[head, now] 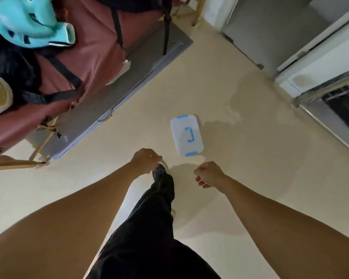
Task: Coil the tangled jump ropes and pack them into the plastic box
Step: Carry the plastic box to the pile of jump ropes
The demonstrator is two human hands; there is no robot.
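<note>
- Down on the cream-coloured smooth floor (pixel 230 77), just past centre toward 1 o'clock, lies the white translucent plastic box with blue clips and a blue handle (pixel 186 135); its lid looks to be on.
- Left hand (pixel 145 161), near centre at about 11 o'clock of the leg, has its grip curled together; a thin pale strand shows at the knuckles, possibly rope, but I cannot tell for sure what it pinches.
- Right hand (pixel 209 174), just below the box at about 5 o'clock from it, has its grip curled into a loose fist; whether anything is inside is hidden.
- No tangled jump ropes can be plainly made out anywhere on the floor.
- Judging from this, the step in hand is either the approach to the box or the handling of a rope end; coiling cannot be confirmed.
- Next move would call for unclipping both blue latches and lifting the lid before anything goes in.
- One dark-trousered leg (pixel 159 208) reaches forward between the arms, ending near the left hand.
- At 10 o'clock hang a dusty-pink fabric bag with black straps (pixel 93 47) and a mint-green cloth (pixel 32 23), over a grey flat panel (pixel 141 63).
- At 2 o'clock stand grey cabinet doors (pixel 270 27) and a metal rail (pixel 326 89).
- Nothing lies between hands and box.
</note>
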